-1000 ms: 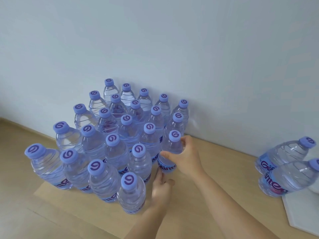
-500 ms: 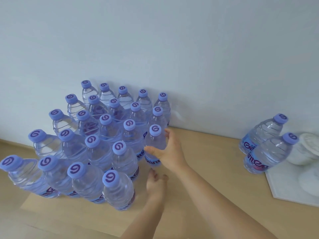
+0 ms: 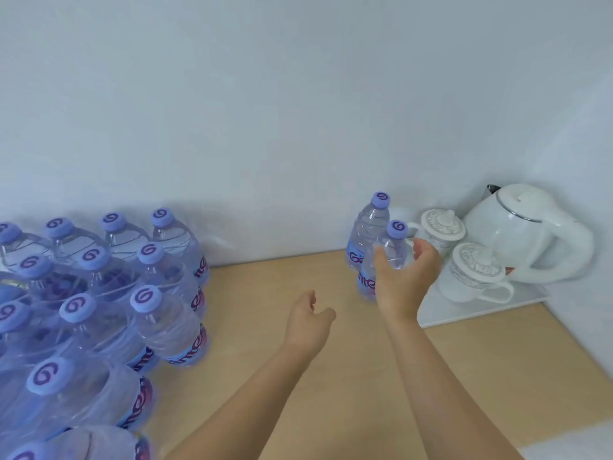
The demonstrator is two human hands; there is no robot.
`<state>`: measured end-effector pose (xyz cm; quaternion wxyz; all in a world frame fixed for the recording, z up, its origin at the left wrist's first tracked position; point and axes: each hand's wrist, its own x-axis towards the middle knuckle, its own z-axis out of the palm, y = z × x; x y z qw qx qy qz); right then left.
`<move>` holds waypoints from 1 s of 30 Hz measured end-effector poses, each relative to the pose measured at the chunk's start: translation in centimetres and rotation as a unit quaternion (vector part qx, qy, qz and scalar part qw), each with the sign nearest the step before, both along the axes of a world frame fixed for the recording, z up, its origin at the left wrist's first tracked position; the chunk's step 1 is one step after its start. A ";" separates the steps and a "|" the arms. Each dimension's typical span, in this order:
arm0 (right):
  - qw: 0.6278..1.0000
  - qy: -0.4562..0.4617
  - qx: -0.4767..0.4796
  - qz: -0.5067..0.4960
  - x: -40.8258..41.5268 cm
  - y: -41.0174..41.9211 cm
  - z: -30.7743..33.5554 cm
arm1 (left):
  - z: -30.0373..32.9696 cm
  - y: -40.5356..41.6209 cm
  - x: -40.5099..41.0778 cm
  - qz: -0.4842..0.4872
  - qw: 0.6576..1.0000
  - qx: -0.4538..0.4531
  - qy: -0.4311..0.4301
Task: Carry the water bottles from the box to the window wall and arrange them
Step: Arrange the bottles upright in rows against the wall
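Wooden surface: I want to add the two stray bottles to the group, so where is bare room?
The wooden surface is bare between the bottle cluster and the two separate bottles, along the wall, and nearer the camera. It is crowded right of them: white tray, lidded cups and kettle.

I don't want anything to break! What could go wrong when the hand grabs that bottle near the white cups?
The right hand is closing on the nearer clear plastic bottle with a purple cap. It may knock the second bottle standing just behind. The white lidded ceramic cups stand close on the right, so a swinging hand or bottle could bump them.
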<state>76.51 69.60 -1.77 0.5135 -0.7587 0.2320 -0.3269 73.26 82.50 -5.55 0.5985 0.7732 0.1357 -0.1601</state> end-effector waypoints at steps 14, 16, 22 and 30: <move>0.991 0.097 -0.020 0.087 2.4 -2.8 -2.7 | -0.8 -1.9 2.2 -0.052 0.998 0.022 0.035; 0.990 0.108 -0.011 0.091 1.9 -2.9 -2.0 | -1.1 -1.6 1.9 -0.063 0.997 0.019 0.035; 0.967 0.067 0.112 0.220 0.9 -2.7 2.3 | -0.3 1.5 0.4 -0.069 0.998 -0.004 -0.010; 0.866 0.074 0.224 0.441 0.4 2.4 6.8 | 3.8 5.4 -3.2 -0.140 0.958 -0.228 -0.102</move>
